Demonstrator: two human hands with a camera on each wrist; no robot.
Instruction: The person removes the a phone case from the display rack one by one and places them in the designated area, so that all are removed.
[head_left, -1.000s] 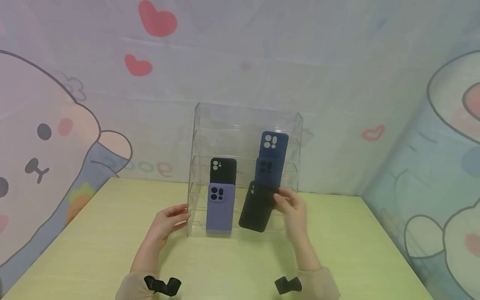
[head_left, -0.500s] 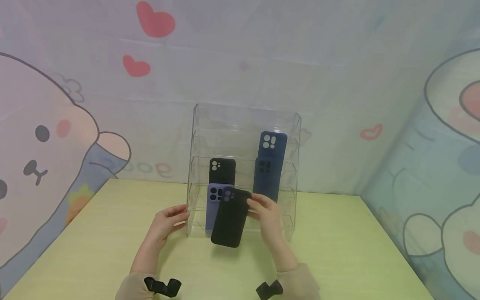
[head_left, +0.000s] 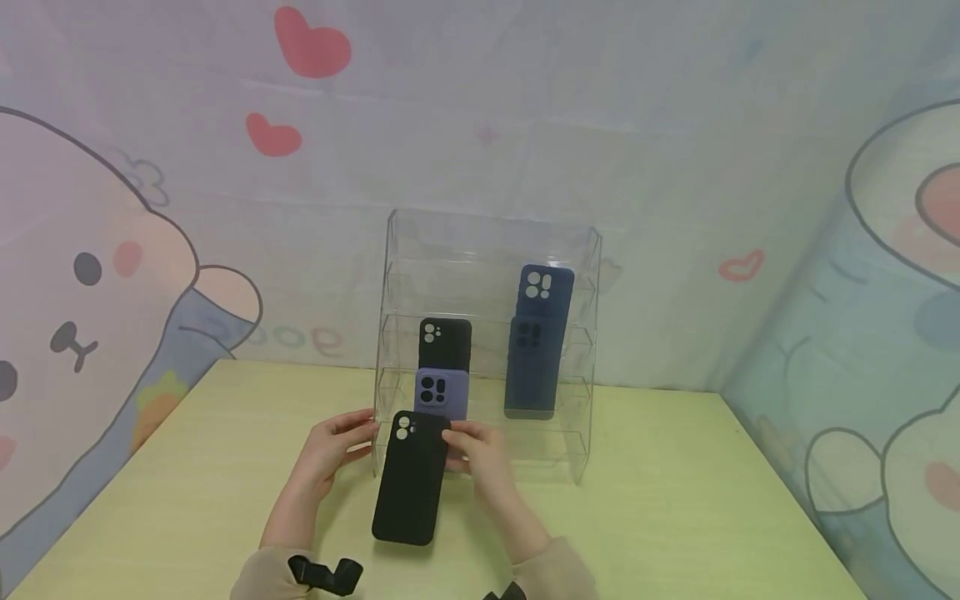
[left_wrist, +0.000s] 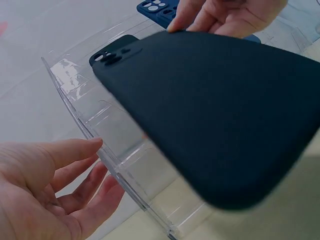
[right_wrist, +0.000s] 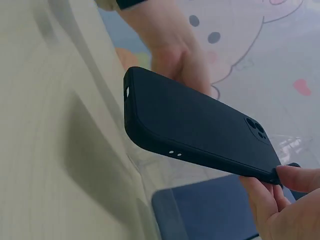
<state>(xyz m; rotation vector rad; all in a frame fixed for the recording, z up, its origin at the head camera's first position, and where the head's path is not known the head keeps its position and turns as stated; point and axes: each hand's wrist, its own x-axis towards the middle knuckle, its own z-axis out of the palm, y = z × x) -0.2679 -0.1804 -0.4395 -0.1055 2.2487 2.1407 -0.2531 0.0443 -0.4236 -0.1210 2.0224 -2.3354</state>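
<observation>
My right hand [head_left: 483, 454] pinches a black phone case [head_left: 411, 479] by its upper right edge. The case tilts, camera cutouts at its top, in front of a clear tiered rack [head_left: 487, 446]; the right wrist view shows it above the table with a shadow. My left hand [head_left: 337, 437] holds the rack's left side panel, thumb at the front edge and fingers against the outside. Behind the held case a purple phone case [head_left: 442, 393] stands in the rack, its lower part hidden. A second black phone case [head_left: 444, 343] stands behind that. Two blue phone cases [head_left: 534, 367] overlap on the right.
The rack stands on a pale yellow table [head_left: 660, 483], near its back edge. Behind hangs a printed cloth [head_left: 675, 150] with hearts and cartoon animals. Each wrist carries a black camera mount [head_left: 326, 575].
My right hand has taken the black case from in front of the blue ones, moving it left and toward me across the purple case. The left hand has kept its place on the rack.
</observation>
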